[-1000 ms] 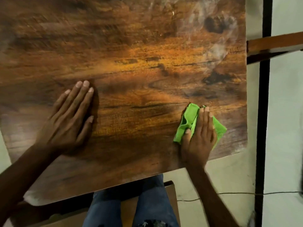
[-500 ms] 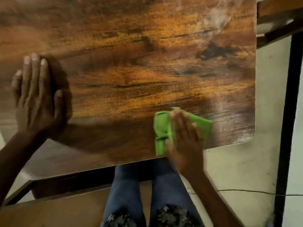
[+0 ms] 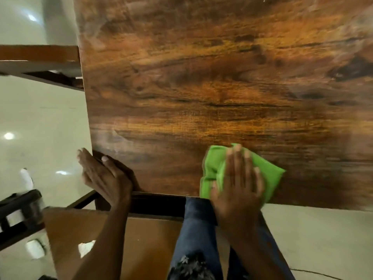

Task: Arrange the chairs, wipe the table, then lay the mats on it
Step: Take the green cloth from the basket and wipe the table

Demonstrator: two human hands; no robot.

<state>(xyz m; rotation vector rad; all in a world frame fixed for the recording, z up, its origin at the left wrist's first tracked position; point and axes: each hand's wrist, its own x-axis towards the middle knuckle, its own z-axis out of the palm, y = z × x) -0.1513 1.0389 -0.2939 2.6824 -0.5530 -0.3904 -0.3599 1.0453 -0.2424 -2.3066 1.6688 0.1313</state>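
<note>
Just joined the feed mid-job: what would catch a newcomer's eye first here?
The bright green cloth stands out, pressed flat under the right hand near the near edge of the dark wood-grain table. The left hand rests at the table's near left corner. No mats show on the tabletop.

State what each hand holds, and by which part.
Right hand presses flat on the middle of the crumpled green cloth, pinning it to the wooden table. Left hand holds nothing; it rests against the table's near left corner.

Single head view, looking steeply down, close over table (image 3: 201,87) edge
</note>
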